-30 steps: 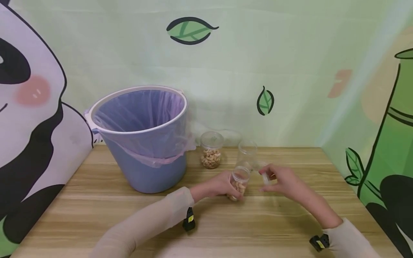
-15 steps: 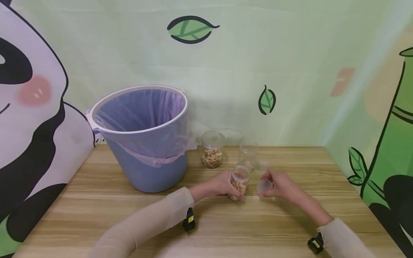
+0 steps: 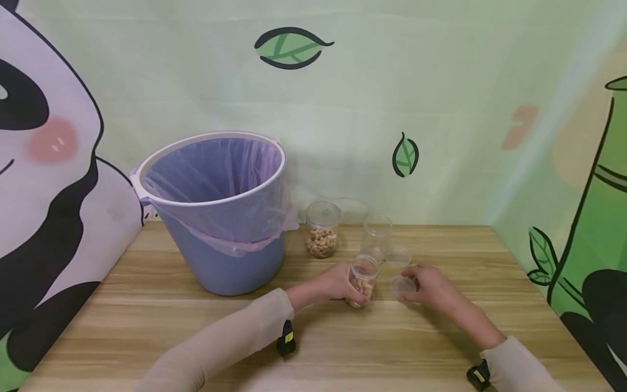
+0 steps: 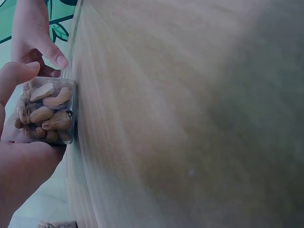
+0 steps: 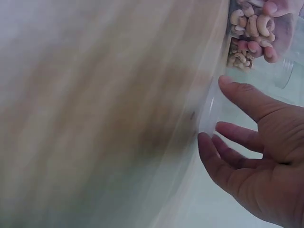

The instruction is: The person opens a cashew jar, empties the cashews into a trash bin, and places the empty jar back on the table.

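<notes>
My left hand (image 3: pixel 338 282) grips a small clear jar of cashews (image 3: pixel 363 284) whose mouth is uncovered. In the left wrist view the nuts (image 4: pixel 43 114) show through its wall, fingers and palm around it. Right of this jar, a clear round lid (image 3: pixel 401 287) lies flat, close over the tabletop. The thumb and fingers of my right hand (image 3: pixel 433 288) are at opposite sides of that lid's edge; the right wrist view shows the lid (image 5: pixel 209 111) edge-on between the fingertips.
Behind the hands stand a lidded jar partly filled with cashews (image 3: pixel 321 240) and a clear jar without a lid (image 3: pixel 377 228). Another clear lid (image 3: pixel 399 256) lies beside that jar. A large blue bucket (image 3: pixel 230 272) with a pink liner stands at the left.
My right hand has brought the lid from upright to flat, lowering it toward the tabletop. The left hand has kept its grip on the cashew jar in the same place.
</notes>
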`<act>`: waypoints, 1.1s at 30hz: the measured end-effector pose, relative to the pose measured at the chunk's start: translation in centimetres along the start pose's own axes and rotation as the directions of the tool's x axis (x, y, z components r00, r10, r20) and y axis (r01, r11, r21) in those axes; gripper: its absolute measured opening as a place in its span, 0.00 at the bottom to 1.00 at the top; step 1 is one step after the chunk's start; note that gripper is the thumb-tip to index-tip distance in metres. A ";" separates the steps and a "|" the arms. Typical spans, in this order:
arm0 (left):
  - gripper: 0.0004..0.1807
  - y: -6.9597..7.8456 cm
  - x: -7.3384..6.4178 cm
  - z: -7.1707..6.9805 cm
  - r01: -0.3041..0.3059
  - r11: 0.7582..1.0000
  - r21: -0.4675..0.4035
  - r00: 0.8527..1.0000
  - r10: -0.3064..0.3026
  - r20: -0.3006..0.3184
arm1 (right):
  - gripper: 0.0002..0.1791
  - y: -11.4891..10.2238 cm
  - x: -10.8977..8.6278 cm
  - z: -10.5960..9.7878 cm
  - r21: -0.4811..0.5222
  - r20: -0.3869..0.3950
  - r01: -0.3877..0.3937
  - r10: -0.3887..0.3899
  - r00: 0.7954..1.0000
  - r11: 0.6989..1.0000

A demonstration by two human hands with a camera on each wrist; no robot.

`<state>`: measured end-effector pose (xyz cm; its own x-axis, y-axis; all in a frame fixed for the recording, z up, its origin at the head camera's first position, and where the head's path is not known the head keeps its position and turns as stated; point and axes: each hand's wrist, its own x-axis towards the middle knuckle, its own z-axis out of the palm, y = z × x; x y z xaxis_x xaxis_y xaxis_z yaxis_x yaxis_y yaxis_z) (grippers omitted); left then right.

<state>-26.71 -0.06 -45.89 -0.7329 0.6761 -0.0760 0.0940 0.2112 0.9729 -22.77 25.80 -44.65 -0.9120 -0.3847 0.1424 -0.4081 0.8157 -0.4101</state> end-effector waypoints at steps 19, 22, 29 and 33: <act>0.25 0.1 0.1 -0.1 -0.013 0.999 0.034 1.000 0.013 -0.015 | 0.28 -0.7 2.0 -1.1 -0.107 0.065 -0.053 0.060 0.996 0.993; 0.24 0.0 0.1 -0.1 -0.016 1.000 0.021 1.000 0.016 -0.002 | 0.28 -0.9 2.1 -1.0 -0.131 0.083 -0.067 0.079 0.993 0.989; 0.23 -0.2 0.0 -0.1 -0.025 1.000 -0.002 1.000 0.025 0.006 | 0.29 -1.4 2.1 -1.0 -0.160 0.113 -0.073 0.092 0.989 0.984; 0.23 -0.3 0.0 -0.1 -0.026 1.000 -0.003 1.000 0.026 0.014 | 0.28 -1.6 2.0 -1.6 -0.144 0.158 -0.053 0.076 0.985 0.988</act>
<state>-26.76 -0.18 -46.17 -0.7204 0.6915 -0.0534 0.1112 0.1912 0.9752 -24.03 24.43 -42.32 -0.9222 -0.3853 -0.0333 -0.3610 0.8886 -0.2828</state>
